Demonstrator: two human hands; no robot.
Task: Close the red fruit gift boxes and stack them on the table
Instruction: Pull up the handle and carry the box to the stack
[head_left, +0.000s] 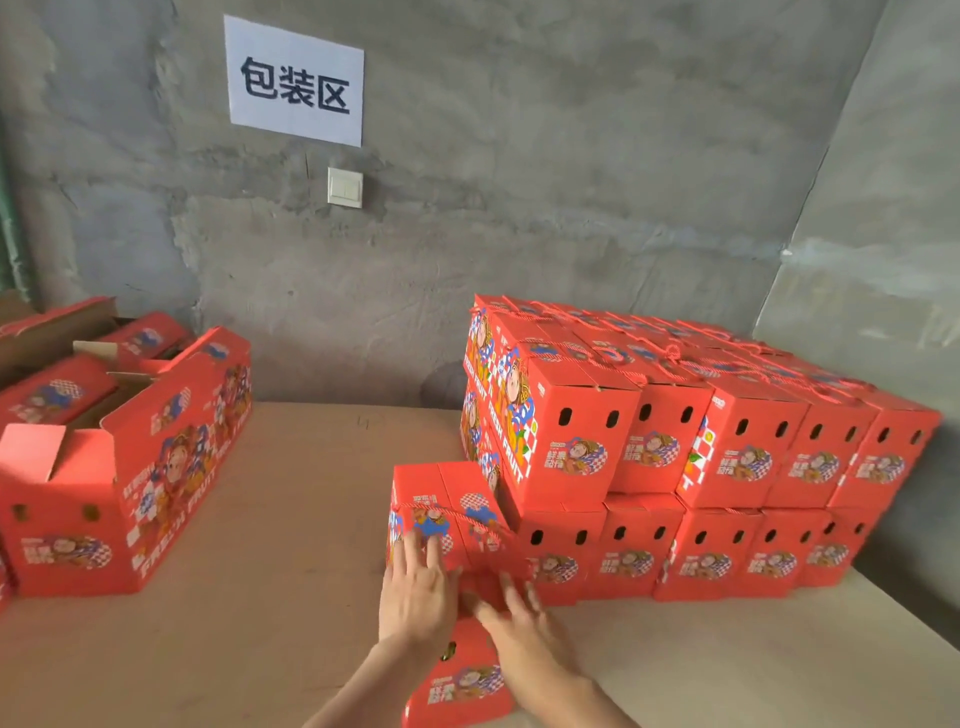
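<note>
My left hand and my right hand are both bare, uncovered from wrist to tip. My left forearm and my right forearm are bare as well, all the way to the lower edge of the view. The fingers of my right hand are smeared with blur, so finer detail I cannot tell.

Both bare forearms reach in from the table's near edge, left hand flat with fingers spread straight, right hand just beside it, fingers extended too, slightly blurred.
</note>
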